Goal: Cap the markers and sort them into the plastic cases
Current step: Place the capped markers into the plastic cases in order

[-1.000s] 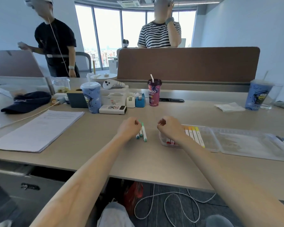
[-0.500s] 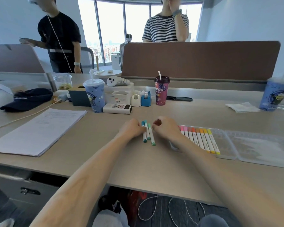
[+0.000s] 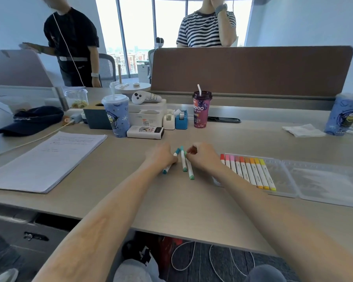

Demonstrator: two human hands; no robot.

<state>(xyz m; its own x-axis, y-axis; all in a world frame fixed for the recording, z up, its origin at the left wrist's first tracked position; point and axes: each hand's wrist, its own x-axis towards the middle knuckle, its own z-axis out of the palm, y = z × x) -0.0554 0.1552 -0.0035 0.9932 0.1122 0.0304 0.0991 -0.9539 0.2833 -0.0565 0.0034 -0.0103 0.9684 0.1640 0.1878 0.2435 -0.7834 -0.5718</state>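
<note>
Gripping a blue marker [image 3: 167, 168] slantwise in the left hand [image 3: 161, 156], fingers curled over its middle, leaving only the two coloured ends in view, lower end down on the desk [image 3: 192, 200]. Cannot tell whether the right hand [image 3: 203, 158] pinches anything: fingers curled, knuckles up, fingertips tucked close against the far tip of the green marker [image 3: 190, 171], lying flat just beside a teal marker [image 3: 183, 162], both between the two hands. Off to the right, an open plastic case [image 3: 283, 180] holding a row of red-to-yellow markers [image 3: 251, 171] side by side, with bare tray beyond the yellow one. By the look of it, busy checking or pressing caps on the cool colours, none of the three yet in a case. Could send the two loose markers rolling toward the near edge with a careless sweep of either wrist. Could leave a cap half seated by pushing it on at an angle. Could drop a cool colour into the warm row by sorting in haste. Hidden under the left fingers: most of the blue barrel. Hidden inside the right fist: the fingertips and any cap held there. Too small to judge the seating of any cap or to read the barrel print. Cut off at the right edge: a clear panel beside the tray, lid or second case, hard to say which.
</note>
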